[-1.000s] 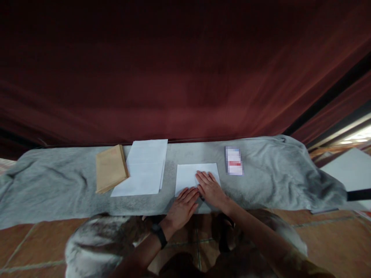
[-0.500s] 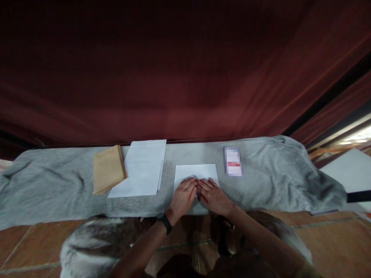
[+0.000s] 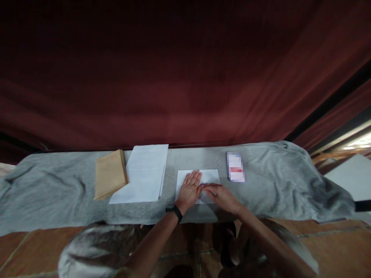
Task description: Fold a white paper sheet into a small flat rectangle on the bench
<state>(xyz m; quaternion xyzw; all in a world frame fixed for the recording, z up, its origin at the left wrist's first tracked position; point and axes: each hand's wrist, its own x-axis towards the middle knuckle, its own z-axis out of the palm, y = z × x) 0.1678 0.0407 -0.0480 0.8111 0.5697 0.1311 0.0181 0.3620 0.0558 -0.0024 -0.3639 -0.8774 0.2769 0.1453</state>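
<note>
A white sheet of paper (image 3: 213, 175) lies flat in front of me on a grey cloth. My left hand (image 3: 189, 190) rests flat on it, fingers stretched out towards the far edge, a black watch on the wrist. Close against its thumb, my right hand (image 3: 222, 196) is over the right part of the sheet with its fingers bent and drawn together. Whatever its fingertips pinch, if anything, is too small to make out. The hands cover much of the paper's middle.
To the left, a stack of brown envelopes (image 3: 109, 173) overlaps a pile of larger white sheets (image 3: 147, 173). A phone-like item with a blurred face (image 3: 236, 166) lies on the right. The grey cloth (image 3: 272, 173) covers the long surface, with a dark red curtain (image 3: 185, 96) behind.
My left hand has moved forward and flattened on the paper. My right hand has gone from lying flat to bent, drawn-in fingers. The paper's near edge now shows.
</note>
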